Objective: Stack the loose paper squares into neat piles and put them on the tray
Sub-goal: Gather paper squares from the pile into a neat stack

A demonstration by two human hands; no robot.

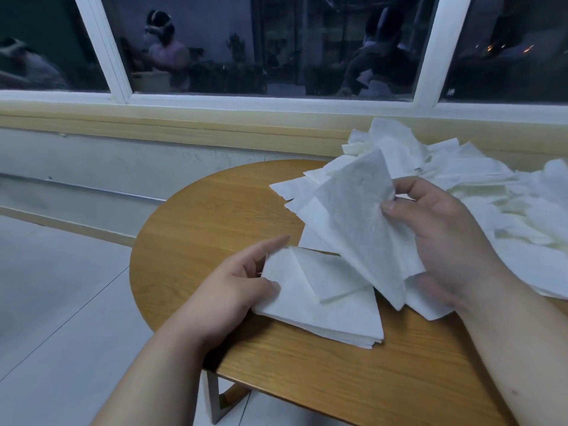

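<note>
A stack of white paper squares lies on the wooden table near its front left edge. My left hand holds the stack's left corner, thumb on top and index finger stretched out above it. My right hand pinches one white paper square by its right edge, and the sheet hangs tilted above the stack. A big heap of loose paper squares covers the table's right side. No tray is in view.
The table has a rounded left end and a metal leg below. Pale floor tiles lie to the left. A wall with a wooden sill and dark windows runs behind the table.
</note>
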